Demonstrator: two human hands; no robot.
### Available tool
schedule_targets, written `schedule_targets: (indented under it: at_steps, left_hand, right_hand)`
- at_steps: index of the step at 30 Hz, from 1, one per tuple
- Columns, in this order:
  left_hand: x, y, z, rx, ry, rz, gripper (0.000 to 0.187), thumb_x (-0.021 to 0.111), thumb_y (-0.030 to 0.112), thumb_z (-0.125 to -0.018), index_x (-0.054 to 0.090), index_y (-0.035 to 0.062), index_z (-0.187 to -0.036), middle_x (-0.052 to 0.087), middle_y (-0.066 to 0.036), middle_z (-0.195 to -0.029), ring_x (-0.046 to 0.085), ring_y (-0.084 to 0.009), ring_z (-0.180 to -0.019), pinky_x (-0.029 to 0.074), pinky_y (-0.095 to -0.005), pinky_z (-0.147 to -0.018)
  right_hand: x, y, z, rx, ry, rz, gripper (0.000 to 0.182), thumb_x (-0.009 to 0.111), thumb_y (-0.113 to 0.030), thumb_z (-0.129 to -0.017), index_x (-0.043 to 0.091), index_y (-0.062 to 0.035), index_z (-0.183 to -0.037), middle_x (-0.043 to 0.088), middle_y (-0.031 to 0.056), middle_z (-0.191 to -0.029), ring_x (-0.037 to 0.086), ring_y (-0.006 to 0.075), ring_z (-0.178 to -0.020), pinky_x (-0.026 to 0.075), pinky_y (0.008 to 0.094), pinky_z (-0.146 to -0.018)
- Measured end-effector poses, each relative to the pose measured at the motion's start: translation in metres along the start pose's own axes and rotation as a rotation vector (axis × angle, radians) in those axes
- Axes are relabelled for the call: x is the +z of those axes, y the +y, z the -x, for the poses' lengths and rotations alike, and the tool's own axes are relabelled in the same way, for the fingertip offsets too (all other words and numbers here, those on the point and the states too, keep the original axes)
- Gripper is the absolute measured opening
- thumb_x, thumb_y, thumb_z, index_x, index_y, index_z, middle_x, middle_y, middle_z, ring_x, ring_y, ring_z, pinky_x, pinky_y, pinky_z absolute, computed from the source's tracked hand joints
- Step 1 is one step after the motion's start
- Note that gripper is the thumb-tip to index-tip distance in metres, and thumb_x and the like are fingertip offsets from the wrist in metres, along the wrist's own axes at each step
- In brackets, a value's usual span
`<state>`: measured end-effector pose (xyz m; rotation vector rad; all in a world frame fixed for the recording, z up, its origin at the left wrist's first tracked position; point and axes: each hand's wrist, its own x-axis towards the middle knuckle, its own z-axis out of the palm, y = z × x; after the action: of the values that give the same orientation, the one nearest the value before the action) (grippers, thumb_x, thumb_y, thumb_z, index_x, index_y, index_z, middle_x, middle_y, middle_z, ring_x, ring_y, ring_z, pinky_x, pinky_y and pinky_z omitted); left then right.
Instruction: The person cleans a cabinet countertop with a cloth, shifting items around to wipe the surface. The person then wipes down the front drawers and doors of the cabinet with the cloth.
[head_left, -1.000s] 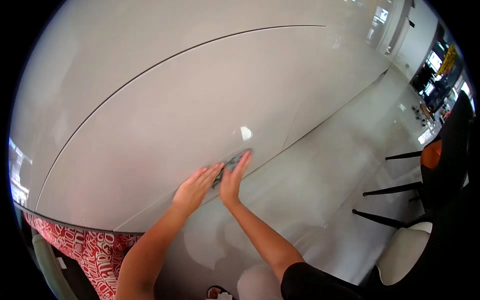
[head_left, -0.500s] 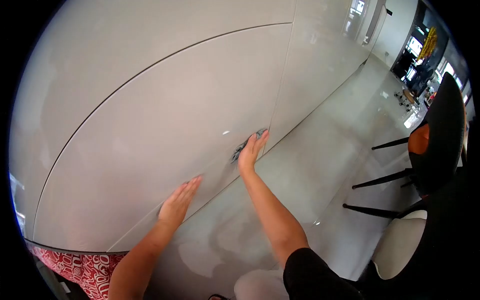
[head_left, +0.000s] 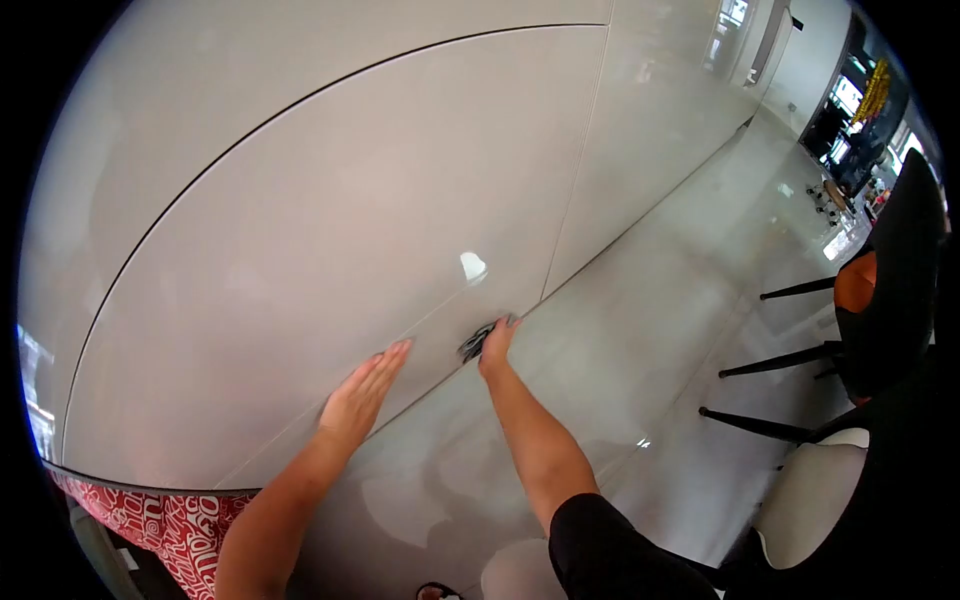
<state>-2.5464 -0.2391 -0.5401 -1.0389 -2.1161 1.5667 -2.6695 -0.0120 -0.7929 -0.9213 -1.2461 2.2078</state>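
The left hand point(head_left: 360, 398) is extended, its fingers straight and side by side, and appears laid flat against a glossy beige-white panelled surface point(head_left: 340, 200), near its lower edge; the right hand point(head_left: 497, 345) is at a crumpled dark-grey cloth point(head_left: 475, 343), which lies against the same surface beside that hand, just above the line where it meets the glossy pale-grey floor point(head_left: 640, 320); the right fingers are blurred and partly hidden, so whether they pinch the cloth or only press on it cannot be told; the two hands are apart, the cloth between them and nearer the right; a black sleeve point(head_left: 610, 545) covers the right upper arm; writing is present at lower left, on a red fabric with white printed lettering point(head_left: 190, 520), its letters curved and crowded, the words not reliably legible; a long dark curved seam crosses the panelled surface above both hands; at right stand a black chair with an orange part point(head_left: 905, 290) and thin black legs, and, nearer, an off-white seat point(head_left: 815, 495).
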Motion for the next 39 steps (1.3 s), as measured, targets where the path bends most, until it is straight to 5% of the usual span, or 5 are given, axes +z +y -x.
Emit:
schedule_targets:
  at_steps: [8, 14, 23, 26, 39]
  left_hand:
    - [0.009, 0.008, -0.004, -0.066, 0.072, -0.004, 0.071, 0.040, 0.027, -0.098, 0.015, 0.0043, -0.160, 0.005, -0.003, -0.169, 0.002, -0.0169, -0.155, -0.005, -0.0389, -0.124]
    - [-0.014, -0.010, 0.002, 0.073, -0.049, 0.099, 0.070, 0.040, 0.030, -0.100, 0.014, 0.0030, -0.159, 0.006, -0.006, -0.169, 0.002, -0.0207, -0.155, -0.004, -0.0405, -0.124]
    - [-0.084, -0.130, -0.004, 0.450, -0.182, 0.124, 0.061, 0.048, 0.025, -0.098, 0.035, 0.0022, -0.153, 0.020, -0.012, -0.166, 0.013, -0.0277, -0.154, 0.004, -0.0474, -0.124]
    - [0.003, -0.055, -0.008, 0.039, 0.250, 0.575, 0.055, 0.050, 0.021, -0.096, 0.045, 0.0023, -0.147, 0.037, -0.014, -0.158, 0.029, -0.0290, -0.148, 0.014, -0.0515, -0.123]
    - [-0.266, -0.450, -0.099, -0.043, 0.307, 1.089, 0.067, 0.053, 0.001, -0.090, 0.028, -0.0042, -0.152, 0.025, -0.020, -0.161, 0.027, -0.0366, -0.148, 0.025, -0.0470, -0.119]
  right_hand:
    - [-0.001, 0.030, 0.067, 0.815, -0.366, -0.572, 0.048, 0.038, -0.026, -0.104, 0.033, -0.0094, -0.150, 0.051, 0.0085, -0.142, 0.056, 0.0262, -0.120, 0.049, 0.0424, -0.098]
    - [0.024, -0.125, 0.114, 0.288, -0.192, -0.302, 0.041, 0.049, -0.018, -0.099, 0.047, -0.0126, -0.139, 0.060, 0.0035, -0.124, 0.059, 0.0199, -0.110, 0.051, 0.0394, -0.091]
    - [0.000, -0.242, 0.148, 0.604, -0.028, -0.520, 0.020, 0.054, -0.027, -0.094, 0.059, -0.0090, -0.102, 0.064, 0.0060, -0.088, 0.064, 0.0237, -0.079, 0.053, 0.0410, -0.070]
    - [-0.002, -0.298, 0.179, 0.612, 0.107, -0.519, 0.019, 0.052, -0.028, -0.095, 0.057, -0.0095, -0.099, 0.060, 0.0066, -0.079, 0.061, 0.0238, -0.072, 0.052, 0.0409, -0.067]
    - [0.186, -0.669, 0.148, -0.721, -0.163, 0.143, 0.058, 0.042, -0.010, -0.101, 0.026, -0.0004, -0.155, 0.016, 0.0185, -0.165, 0.016, 0.0313, -0.153, 0.016, 0.0388, -0.122]
